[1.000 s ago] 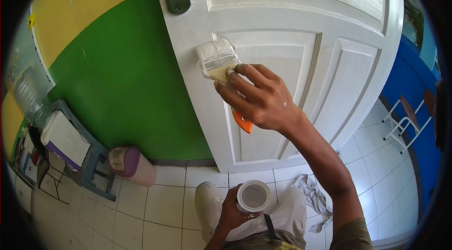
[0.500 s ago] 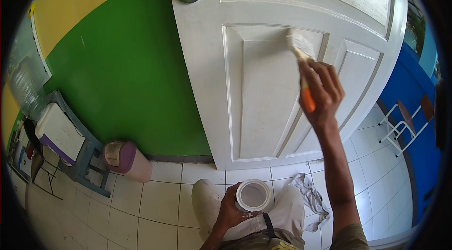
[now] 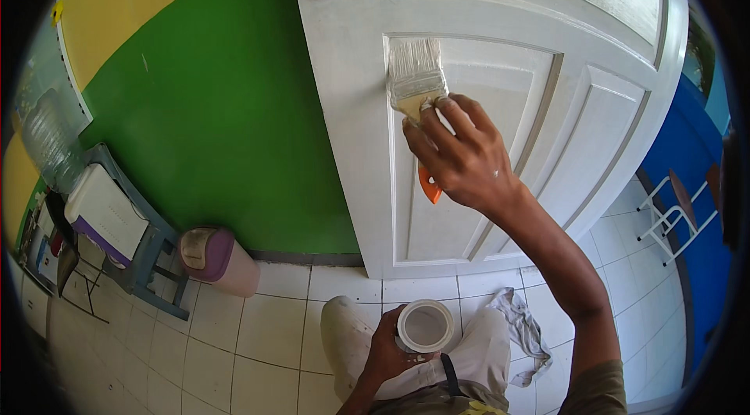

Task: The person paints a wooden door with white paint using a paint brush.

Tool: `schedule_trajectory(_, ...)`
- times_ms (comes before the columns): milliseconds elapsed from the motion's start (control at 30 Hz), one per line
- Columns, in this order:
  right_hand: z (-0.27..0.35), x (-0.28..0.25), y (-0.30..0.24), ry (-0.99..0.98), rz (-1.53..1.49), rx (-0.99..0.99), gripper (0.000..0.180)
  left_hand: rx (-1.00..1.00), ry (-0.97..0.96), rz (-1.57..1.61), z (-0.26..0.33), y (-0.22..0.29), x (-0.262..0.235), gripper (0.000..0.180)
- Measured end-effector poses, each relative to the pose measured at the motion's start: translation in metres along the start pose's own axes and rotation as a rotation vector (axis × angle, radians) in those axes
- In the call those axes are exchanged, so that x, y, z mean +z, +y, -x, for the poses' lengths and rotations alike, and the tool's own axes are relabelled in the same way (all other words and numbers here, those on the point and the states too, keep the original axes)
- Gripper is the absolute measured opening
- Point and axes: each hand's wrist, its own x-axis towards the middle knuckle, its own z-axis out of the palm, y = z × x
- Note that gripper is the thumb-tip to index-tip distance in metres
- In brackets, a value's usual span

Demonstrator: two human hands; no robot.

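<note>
Right hand (image 3: 465, 153): closed on paintbrush (image 3: 416, 85) at ferrule; bristles touch white door (image 3: 500, 40) panel.
Left hand (image 3: 391, 349): wrapped round paint tin (image 3: 425, 327), held low.
Handling: brush probably light, bristles soft; tin likely slippery.

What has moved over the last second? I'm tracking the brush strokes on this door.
The right hand swept the paintbrush from the panel's left side to its right, then back to the upper left corner. The left hand kept holding the paint can low; the door stayed put.
</note>
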Motion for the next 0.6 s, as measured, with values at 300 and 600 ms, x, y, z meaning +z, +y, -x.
schedule_trajectory(300, -0.016, 0.000, 0.002, -0.064, 0.063, -0.103, 0.027, -0.033, -0.054, 0.040, 0.003, 0.007, 0.003, 0.101)
schedule_trajectory(600, -0.014, -0.002, 0.005, -0.132, -0.021, -0.120, 0.028, 0.013, -0.033, 0.031, 0.007, 0.002, 0.009, 0.102)
